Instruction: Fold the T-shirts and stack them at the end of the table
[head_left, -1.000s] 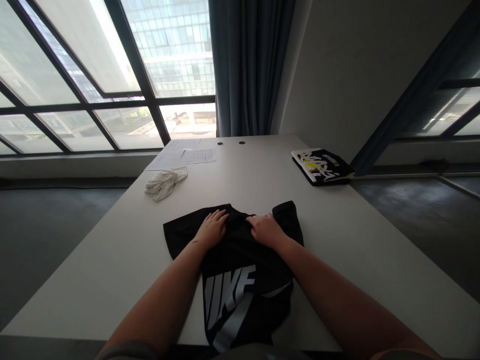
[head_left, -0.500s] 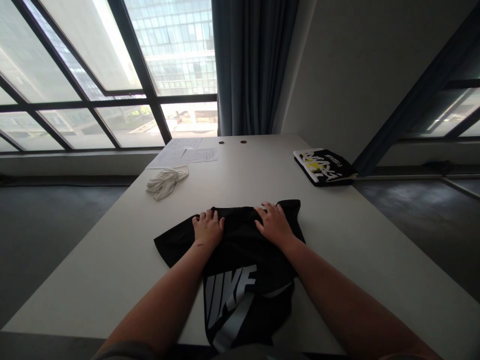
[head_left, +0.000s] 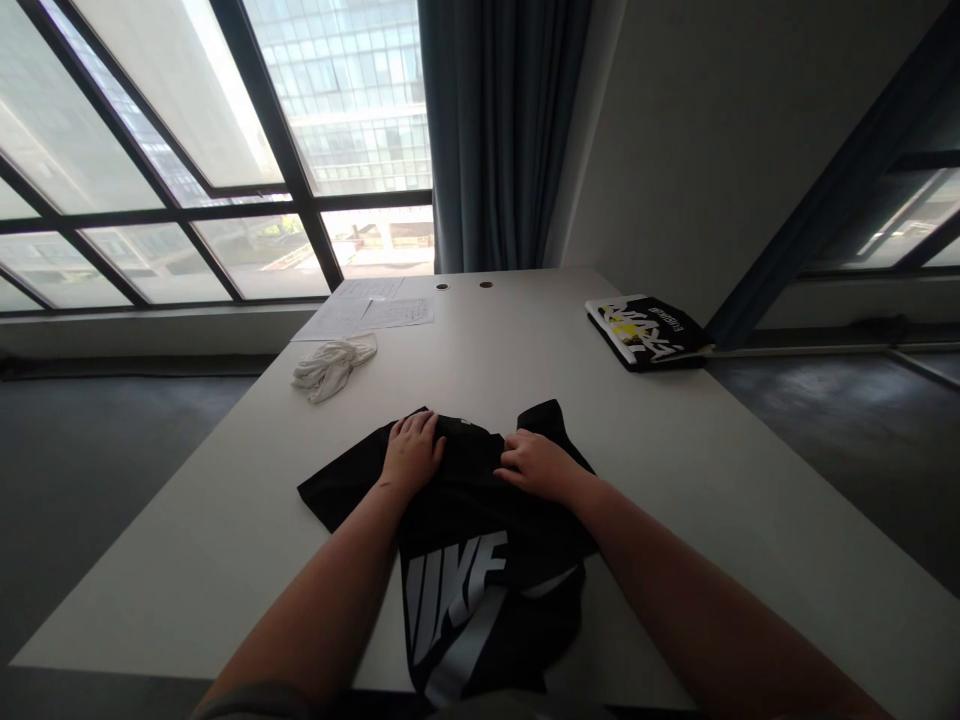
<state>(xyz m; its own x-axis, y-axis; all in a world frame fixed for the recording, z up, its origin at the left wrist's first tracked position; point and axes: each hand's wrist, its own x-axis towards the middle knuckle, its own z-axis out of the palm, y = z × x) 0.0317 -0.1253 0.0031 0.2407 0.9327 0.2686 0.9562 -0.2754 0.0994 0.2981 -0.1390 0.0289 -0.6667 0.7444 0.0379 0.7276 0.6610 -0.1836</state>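
A black T-shirt (head_left: 465, 500) with large grey-white lettering and a swoosh lies at the near side of the white table, its lower part by the table's front edge. My left hand (head_left: 411, 455) rests on the shirt's upper left shoulder area, fingers near the collar edge, lying over the cloth. On the right of the collar, my right hand (head_left: 536, 462) has its fingers curled into the fabric, pinching it. The right sleeve sticks up beyond this hand, and the left sleeve spreads out to the left.
The white table (head_left: 480, 350) holds a crumpled white cloth (head_left: 330, 366) and paper sheets (head_left: 375, 305) at the back left. A folded black garment (head_left: 651, 332) with white and yellow print lies at the back right. Windows and a curtain stand behind.
My right hand has moved left and its fingers have closed on the shirt. The right sleeve has shifted left, and the collar is bunched. My left hand has moved slightly left.
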